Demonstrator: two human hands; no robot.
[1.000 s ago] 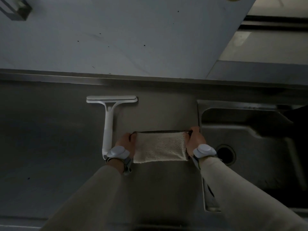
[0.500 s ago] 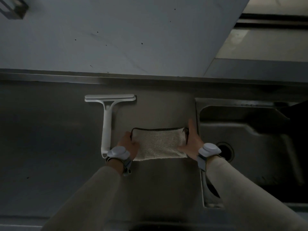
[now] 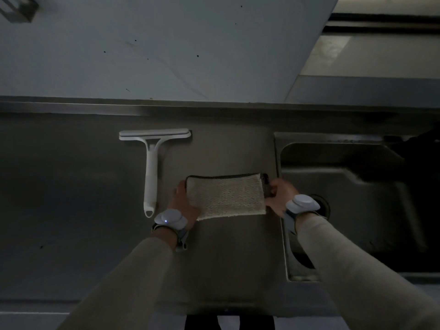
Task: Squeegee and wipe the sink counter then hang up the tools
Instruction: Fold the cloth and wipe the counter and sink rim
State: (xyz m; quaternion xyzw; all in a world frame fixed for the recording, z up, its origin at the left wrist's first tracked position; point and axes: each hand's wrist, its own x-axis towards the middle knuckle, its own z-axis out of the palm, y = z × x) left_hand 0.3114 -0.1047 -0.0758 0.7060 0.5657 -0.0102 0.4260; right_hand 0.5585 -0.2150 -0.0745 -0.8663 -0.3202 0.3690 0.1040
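We see a folded pale cloth point(image 3: 227, 196) lying flat on the steel counter point(image 3: 71, 198), just left of the sink point(image 3: 352, 210). The left hand point(image 3: 184, 203) presses its 9 o'clock edge, fingers tucked at the cloth; the right hand point(image 3: 279, 195) pinches its dark 3 o'clock edge. The white squeegee point(image 3: 151, 163) lies at the cloth's 10 o'clock, untouched.

A cloth point(image 3: 227, 196) lies on the counter point(image 3: 71, 198) between the two hands, the left hand point(image 3: 184, 206) at its left edge and the right hand point(image 3: 282, 195) at its right edge. Just left of the left hand lies a squeegee point(image 3: 151, 163), its blade beyond the hands toward the wall point(image 3: 166, 48). The sink point(image 3: 357, 198) lies right of the right hand.
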